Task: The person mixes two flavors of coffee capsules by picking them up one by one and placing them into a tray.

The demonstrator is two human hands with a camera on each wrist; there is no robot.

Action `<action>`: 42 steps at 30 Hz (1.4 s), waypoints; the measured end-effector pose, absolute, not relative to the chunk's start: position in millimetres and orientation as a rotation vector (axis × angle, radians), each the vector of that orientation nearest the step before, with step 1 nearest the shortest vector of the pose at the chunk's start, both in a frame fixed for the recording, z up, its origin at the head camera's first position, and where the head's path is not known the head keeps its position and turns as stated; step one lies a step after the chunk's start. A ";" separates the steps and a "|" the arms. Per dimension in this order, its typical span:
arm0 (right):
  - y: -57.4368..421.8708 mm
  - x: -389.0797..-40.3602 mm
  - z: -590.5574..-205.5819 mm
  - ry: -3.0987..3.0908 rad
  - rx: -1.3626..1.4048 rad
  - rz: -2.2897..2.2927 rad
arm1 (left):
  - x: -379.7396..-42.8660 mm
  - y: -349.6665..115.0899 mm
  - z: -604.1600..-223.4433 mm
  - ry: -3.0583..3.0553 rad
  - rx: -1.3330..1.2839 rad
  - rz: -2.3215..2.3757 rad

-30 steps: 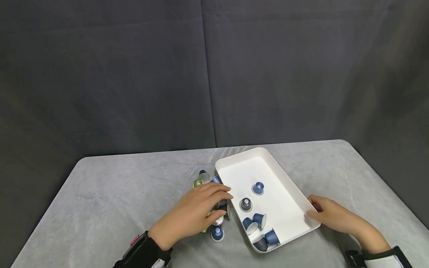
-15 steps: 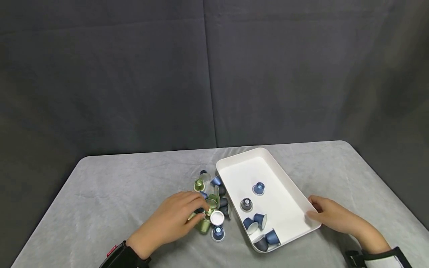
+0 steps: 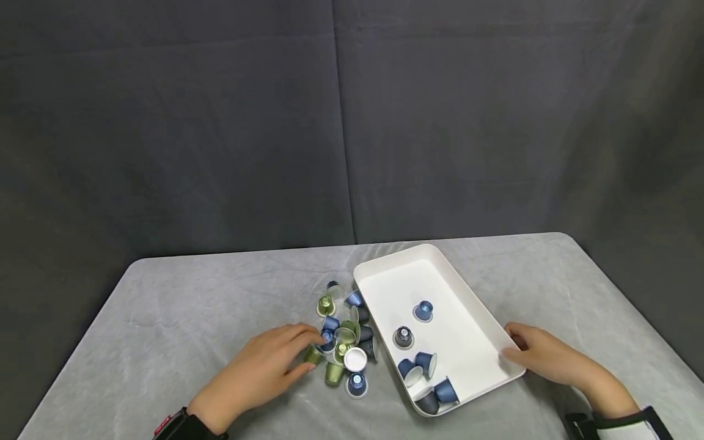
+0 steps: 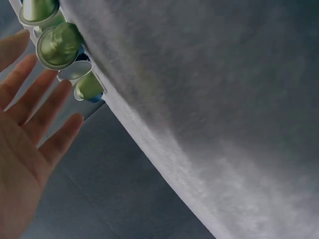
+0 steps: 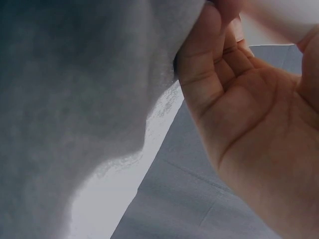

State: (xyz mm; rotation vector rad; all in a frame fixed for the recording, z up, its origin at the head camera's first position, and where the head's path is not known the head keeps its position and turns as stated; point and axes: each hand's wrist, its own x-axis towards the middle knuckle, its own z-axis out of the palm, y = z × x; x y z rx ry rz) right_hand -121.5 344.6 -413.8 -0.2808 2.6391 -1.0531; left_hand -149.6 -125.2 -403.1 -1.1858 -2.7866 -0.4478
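Note:
My left hand (image 3: 264, 366) is at the left side of a heap of coffee capsules, its fingertips right by a green capsule (image 3: 313, 355). In the left wrist view its fingers are spread and hold nothing, close to another green capsule (image 4: 60, 46). My right hand (image 3: 550, 355) grips the near right corner of a white tray (image 3: 456, 318), thumb at the rim; its other fingers are partly hidden below the edge. Inside the tray are several capsules, among them an upright light blue one (image 3: 424, 310), a dark grey one (image 3: 404, 336) and a tipped blue one (image 3: 446, 390).
The heap beside the tray's left wall mixes green, blue and dark capsules, with a white-lidded one (image 3: 355, 359) face up and a dark blue one (image 3: 357, 384) at its near end. A grey cloth covers the table (image 3: 192, 305); a dark curtain (image 3: 220, 134) hangs behind.
My left hand has drawn back leftward from the tray's edge and off the heap, uncovering the capsules. My right hand and the tray stay in place.

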 end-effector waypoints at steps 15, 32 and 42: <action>344.9 -122.9 -413.3 2.643 -0.273 -1.046 | -148.8 -127.4 -410.6 -2.803 -1.190 -0.470; 344.7 -123.0 -413.7 2.627 -0.275 -1.067 | -147.4 -126.9 -413.7 -2.773 -1.253 -0.454; 345.1 -122.2 -414.4 2.629 -0.271 -1.060 | -146.9 -126.8 -411.3 -2.835 -1.164 -0.532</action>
